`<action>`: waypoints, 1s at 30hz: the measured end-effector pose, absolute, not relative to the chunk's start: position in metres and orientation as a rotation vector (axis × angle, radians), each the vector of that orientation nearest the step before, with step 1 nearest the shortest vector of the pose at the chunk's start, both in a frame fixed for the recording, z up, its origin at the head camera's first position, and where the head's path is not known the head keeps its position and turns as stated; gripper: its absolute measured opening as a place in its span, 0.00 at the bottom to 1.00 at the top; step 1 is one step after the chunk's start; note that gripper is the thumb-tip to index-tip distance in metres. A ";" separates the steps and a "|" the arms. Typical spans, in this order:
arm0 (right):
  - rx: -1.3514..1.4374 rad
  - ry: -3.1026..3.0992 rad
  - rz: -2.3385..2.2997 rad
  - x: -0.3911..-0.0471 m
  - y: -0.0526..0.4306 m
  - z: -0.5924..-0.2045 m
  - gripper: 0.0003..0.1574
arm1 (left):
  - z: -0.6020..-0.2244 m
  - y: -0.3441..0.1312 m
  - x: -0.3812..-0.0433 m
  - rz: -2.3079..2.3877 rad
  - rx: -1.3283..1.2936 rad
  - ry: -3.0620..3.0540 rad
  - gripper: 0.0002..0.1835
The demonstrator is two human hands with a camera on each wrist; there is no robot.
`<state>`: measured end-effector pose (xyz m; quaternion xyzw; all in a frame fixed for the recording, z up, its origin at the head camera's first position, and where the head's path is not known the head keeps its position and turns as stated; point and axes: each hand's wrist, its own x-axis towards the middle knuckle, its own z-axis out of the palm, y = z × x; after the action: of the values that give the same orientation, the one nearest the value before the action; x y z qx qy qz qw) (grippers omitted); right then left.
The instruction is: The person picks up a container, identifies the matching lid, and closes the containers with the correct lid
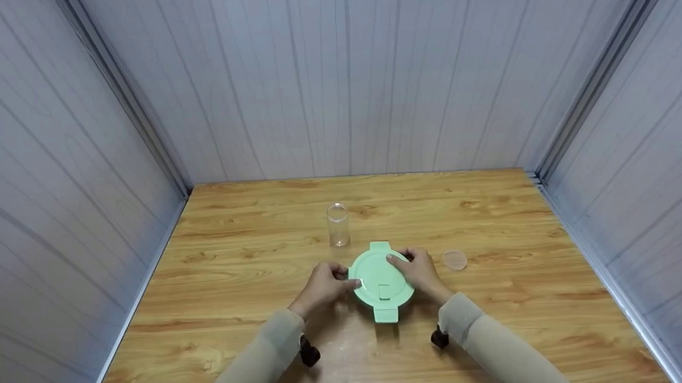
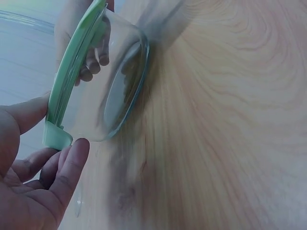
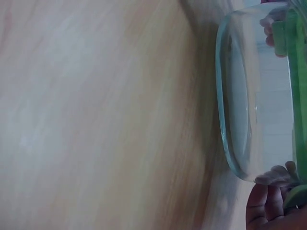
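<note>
A round glass food container (image 2: pixel 122 91) with a light green lid (image 1: pixel 378 275) is between both hands, low over the wooden table. Whether its base touches the table I cannot tell. Two of the lid's flaps stick out, one at the far side and one at the near side. My left hand (image 1: pixel 326 284) grips the lid's left edge, thumb on top and fingers at a flap (image 2: pixel 57 137) below. On the opposite edge, my right hand (image 1: pixel 422 271) holds the lid, its thumb lying on top and its fingers partly hidden beneath the rim.
Behind the container stands a clear glass cylinder (image 1: pixel 338 225), upright. A thin transparent disc (image 1: pixel 456 260) lies to the right of the right hand. Pale panel walls (image 1: pixel 326 90) border the wooden table (image 1: pixel 235 235) at the back and both sides.
</note>
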<state>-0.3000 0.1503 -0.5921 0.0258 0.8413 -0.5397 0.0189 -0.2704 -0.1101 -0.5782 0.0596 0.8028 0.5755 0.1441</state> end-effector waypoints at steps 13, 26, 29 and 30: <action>0.093 2.626 -1.651 -0.300 0.149 -0.592 0.16 | -0.582 -0.108 -0.271 1.740 0.154 2.250 0.14; 0.077 2.586 -1.612 -0.294 0.166 -0.581 0.12 | -0.579 -0.100 -0.280 1.726 0.129 2.274 0.19; 0.049 2.570 -1.595 -0.290 0.173 -0.579 0.12 | -0.577 -0.097 -0.286 1.696 0.151 2.317 0.20; 0.038 2.558 -1.602 -0.289 0.175 -0.578 0.11 | -0.578 -0.096 -0.289 1.683 0.164 2.335 0.19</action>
<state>-0.2892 0.1754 -0.5780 0.0126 0.8459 -0.5297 0.0614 -0.2889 -0.0965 -0.5778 0.0565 0.8031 0.5789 0.1291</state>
